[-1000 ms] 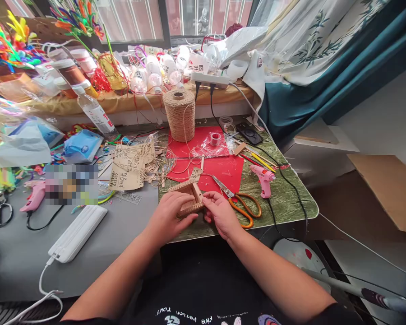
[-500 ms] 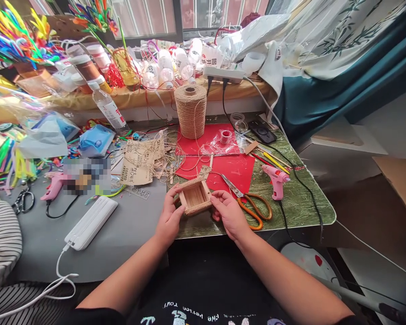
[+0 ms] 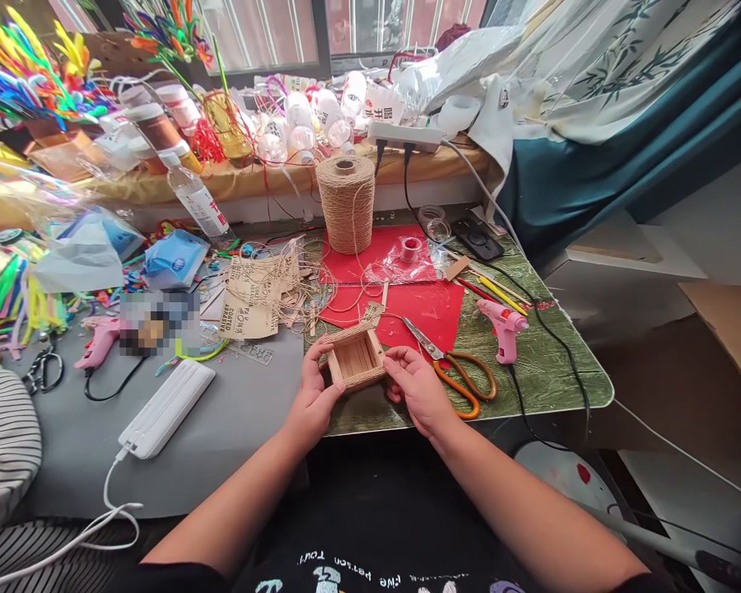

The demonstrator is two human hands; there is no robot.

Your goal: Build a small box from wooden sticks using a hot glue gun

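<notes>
A small open-topped wooden box (image 3: 356, 378) with slatted inner walls is held up near the table's front edge, its opening tilted towards me. My left hand (image 3: 314, 394) grips its left side, thumb on the lower corner. On the right side, my right hand (image 3: 412, 384) pinches the rim between thumb and fingers; its lower fingers are curled and partly hidden. Orange-handled scissors (image 3: 463, 375) lie just right of my right hand, blades a little apart. Behind the box are red sheets (image 3: 401, 309) and a tall spool of twine (image 3: 346, 206), with a loose strand trailing down.
A pink glue gun (image 3: 501, 328) stands at right, its black cord hanging over the edge. Sandpaper sheets (image 3: 250, 309) and tangled twine lie left of the red sheets. A white power bank (image 3: 166, 408), another pink glue gun (image 3: 99, 342) and a person's striped sleeve (image 3: 3, 428) are further left.
Both hands keep hold of the wooden box in nearly the same place. My left thumb has shifted slightly along the box's lower corner. The view has moved a little.
</notes>
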